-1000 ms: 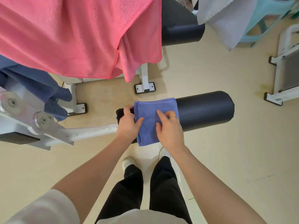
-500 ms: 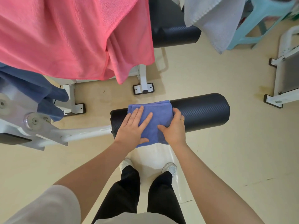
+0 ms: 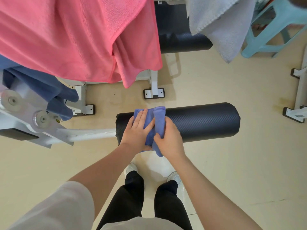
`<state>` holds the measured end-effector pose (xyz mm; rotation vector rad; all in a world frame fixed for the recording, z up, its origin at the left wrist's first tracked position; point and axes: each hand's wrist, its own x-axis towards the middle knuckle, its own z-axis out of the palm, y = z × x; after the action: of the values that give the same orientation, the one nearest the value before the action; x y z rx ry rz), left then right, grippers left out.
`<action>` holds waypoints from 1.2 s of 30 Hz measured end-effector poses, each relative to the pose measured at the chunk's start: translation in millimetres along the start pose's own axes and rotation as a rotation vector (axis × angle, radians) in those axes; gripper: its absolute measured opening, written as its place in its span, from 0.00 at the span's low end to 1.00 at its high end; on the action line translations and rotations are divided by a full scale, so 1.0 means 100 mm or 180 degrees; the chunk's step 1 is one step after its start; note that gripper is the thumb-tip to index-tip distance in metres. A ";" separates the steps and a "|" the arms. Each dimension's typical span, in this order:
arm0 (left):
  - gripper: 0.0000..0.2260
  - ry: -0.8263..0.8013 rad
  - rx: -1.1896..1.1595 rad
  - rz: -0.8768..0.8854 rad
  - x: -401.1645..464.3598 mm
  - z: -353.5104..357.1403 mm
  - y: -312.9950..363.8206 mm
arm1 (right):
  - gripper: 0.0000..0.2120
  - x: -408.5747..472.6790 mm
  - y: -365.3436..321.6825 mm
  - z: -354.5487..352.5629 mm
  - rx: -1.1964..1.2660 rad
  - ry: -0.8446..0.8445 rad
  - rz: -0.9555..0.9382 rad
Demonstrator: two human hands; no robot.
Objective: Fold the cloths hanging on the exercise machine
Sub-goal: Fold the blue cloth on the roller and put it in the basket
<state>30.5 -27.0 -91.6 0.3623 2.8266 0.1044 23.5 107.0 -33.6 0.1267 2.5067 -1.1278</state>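
Observation:
A small blue-violet cloth [image 3: 159, 119] lies folded over the left end of a black foam roller [image 3: 202, 122] of the exercise machine. My left hand [image 3: 138, 130] presses flat on the cloth's left half with straight fingers. My right hand [image 3: 168, 138] grips the cloth's right edge, which is lifted and doubled over toward the left. A large pink towel [image 3: 74, 37] hangs over the machine at the upper left, a dark blue cloth [image 3: 49, 87] hangs below it, and a pale grey towel [image 3: 221, 25] hangs at the upper right.
The machine's white arm [image 3: 83, 135] and feet [image 3: 154, 93] stand on the beige floor. A second black roller [image 3: 184, 42] sits farther back. A turquoise plastic stool [image 3: 274, 30] is at the upper right, another white frame [image 3: 297, 112] at the right edge. My legs and shoes [image 3: 131, 168] are below.
My right hand has lifted the cloth's right edge and brought it over toward the left, narrowing the cloth. My left hand stays pressed on the left half.

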 end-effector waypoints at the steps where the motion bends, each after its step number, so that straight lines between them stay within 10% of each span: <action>1: 0.49 0.0047 -0.0096 0.0023 0.00 0.00 0.00 | 0.20 -0.01 -0.06 0.06 -0.0233 0.0010 -0.0081; 9: 0.27 -0.0402 -0.2915 -0.0572 -0.05 -0.06 -0.30 | 0.30 -0.10 -0.36 0.42 -0.0977 -0.0323 -0.0596; 16: 0.29 -0.0041 -0.2829 0.0200 -0.11 0.01 -0.53 | 0.30 -0.01 -0.42 0.50 -0.1508 -0.0330 -0.0236; 20: 0.24 0.0232 -0.4030 -0.0650 -0.12 -0.21 -0.50 | 0.38 0.03 -0.41 0.70 -0.2257 -0.0065 -0.0197; 24: 0.25 0.0676 -0.2950 -0.0181 -0.08 -0.19 -0.52 | 0.36 0.04 -0.49 0.72 -0.2343 0.0044 -0.0258; 36: 0.39 -0.0566 -0.1638 -0.0254 -0.10 -0.03 -0.58 | 0.49 0.05 -0.01 0.47 -0.1373 -0.0151 0.0334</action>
<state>24.8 -85.6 -92.1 0.1322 2.5129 0.7245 33.4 71.5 -62.9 0.1085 2.6012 -0.5253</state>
